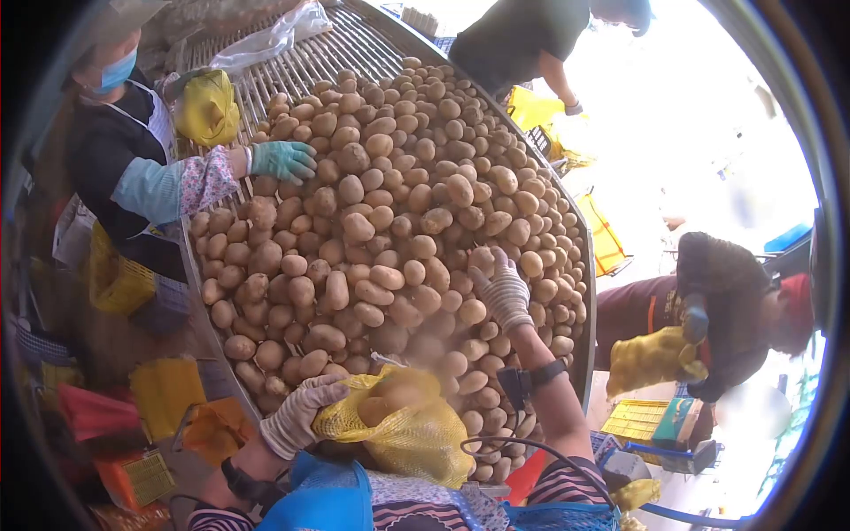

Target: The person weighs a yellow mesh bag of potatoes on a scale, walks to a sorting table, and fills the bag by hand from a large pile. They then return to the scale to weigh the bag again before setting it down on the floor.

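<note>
My left hand (304, 414), in a pale knit glove, is closed on the edge of a yellow mesh bag (421, 440). Several potatoes show through the netting, and the bag rests close to my body. Farther out, my right hand (505, 296), also gloved, reaches into the big heap of potatoes (381, 221). Its thumb and fingers are around one potato (481, 259) on the heap; part of the grip is hidden. A dark band is on each wrist.
The heap lies on a slatted metal table (363, 49) with a raised metal rim (589, 354). A co-worker's green-gloved hand (283, 161) touches potatoes at left. Another person at right holds a yellow mesh bag (651, 358). Crates (633, 425) stand around the table.
</note>
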Motion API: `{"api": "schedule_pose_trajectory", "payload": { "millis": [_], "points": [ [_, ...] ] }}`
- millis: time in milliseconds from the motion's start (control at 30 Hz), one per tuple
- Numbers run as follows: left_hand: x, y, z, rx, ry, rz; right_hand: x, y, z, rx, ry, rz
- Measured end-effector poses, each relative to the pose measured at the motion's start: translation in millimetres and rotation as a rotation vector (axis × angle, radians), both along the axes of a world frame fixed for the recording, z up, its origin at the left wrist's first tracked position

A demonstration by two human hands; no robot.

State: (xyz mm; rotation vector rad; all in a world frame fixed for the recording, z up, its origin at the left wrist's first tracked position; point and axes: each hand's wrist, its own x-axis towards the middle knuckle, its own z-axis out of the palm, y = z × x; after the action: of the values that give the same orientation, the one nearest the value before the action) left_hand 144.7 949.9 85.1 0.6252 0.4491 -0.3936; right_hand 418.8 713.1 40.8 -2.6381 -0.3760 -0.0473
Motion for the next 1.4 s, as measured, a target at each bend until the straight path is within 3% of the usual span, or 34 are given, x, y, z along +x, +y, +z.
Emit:
{"api": "schedule_pose_trajectory", "payload": {
  "millis": [167,267,300,333,400,467,567,600,667,700,733,800,833,867,967,1033,1067,1133,1167,1267,1333,1367,1400],
  "points": [
    [17.6,10.6,-7.7,-0.006,0.074,-0.015,38.6,16.0,-15.3,-0.258,0.145,-0.06],
    [23.9,12.4,-6.8,-0.022,0.079,-0.02,45.0,10.7,-36.5,-0.075,0.169,0.015],
    [24.1,12.9,-6.8,-0.025,0.078,-0.023,43.2,5.4,-40.6,0.32,0.265,0.093],
    [19.8,12.1,-5.0,0.0,0.096,-0.022,32.8,-4.8,-44.3,0.313,0.274,0.084],
    [17.2,10.4,-5.8,0.028,0.102,-0.027,9.8,-8.6,-17.7,1.265,0.733,0.05],
    [14.7,7.9,-7.2,-0.009,0.083,0.019,-9.0,-12.6,-4.2,1.375,0.69,0.051],
    [13.7,1.6,-0.5,-0.004,0.094,0.028,-27.1,-23.8,-5.8,1.679,0.879,0.115],
    [11.5,-1.0,2.7,0.021,0.093,0.052,-35.6,-27.8,-5.4,1.688,0.866,0.113],
    [4.5,-4.8,-7.0,-0.029,0.071,0.069,-54.5,-29.6,-11.9,1.317,0.532,0.137],
    [3.6,-4.5,-11.3,-0.081,0.039,0.1,-59.5,-13.7,-33.0,1.009,-0.226,0.28],
    [-0.1,-6.0,-7.6,-0.068,0.04,0.097,-66.8,-23.0,-37.6,1.021,-0.227,0.275],
    [-6.8,-10.9,-1.6,-0.166,0.037,0.135,-85.8,-50.9,-46.4,1.464,0.883,0.014],
    [-13.3,-11.7,-4.3,-0.161,0.048,0.16,-98.5,-55.7,-59.2,0.917,0.506,0.161],
    [-16.7,-12.8,-3.2,-0.156,0.05,0.159,-113.6,-49.8,-32.9,1.252,0.98,-0.343],
    [-21.8,-17.5,0.8,-0.207,0.084,0.171,-132.4,-65.8,-59.5,1.136,0.96,-0.197],
    [-21.4,-19.6,7.0,-0.261,0.055,0.215,-131.1,-77.8,-74.5,0.92,1.004,-0.102],
    [-21.6,-18.1,4.5,-0.261,0.056,0.213,-129.3,-68.7,-57.1,0.92,1.003,-0.104],
    [-21.1,-13.5,-3.1,-0.269,0.072,0.197,-122.2,-41.2,-7.2,0.916,0.738,-0.094],
    [-19.0,-13.3,1.1,-0.269,0.069,0.2,-102.1,-51.4,-67.0,1.32,0.691,-0.098],
    [-6.9,-14.6,13.4,-0.342,0.039,0.272,-99.2,-14.8,17.3,1.514,0.867,0.044],
    [4.8,-9.2,4.2,-0.263,0.043,0.24,-121.6,17.3,52.8,1.243,0.618,0.296],
    [4.8,-10.7,-0.3,-0.24,0.036,0.249,-134.7,28.3,54.8,1.46,0.928,0.337],
    [12.6,-10.8,-14.2,-0.159,0.05,0.293,-159.6,49.6,43.3,0.854,0.647,0.531]
  ]
}}
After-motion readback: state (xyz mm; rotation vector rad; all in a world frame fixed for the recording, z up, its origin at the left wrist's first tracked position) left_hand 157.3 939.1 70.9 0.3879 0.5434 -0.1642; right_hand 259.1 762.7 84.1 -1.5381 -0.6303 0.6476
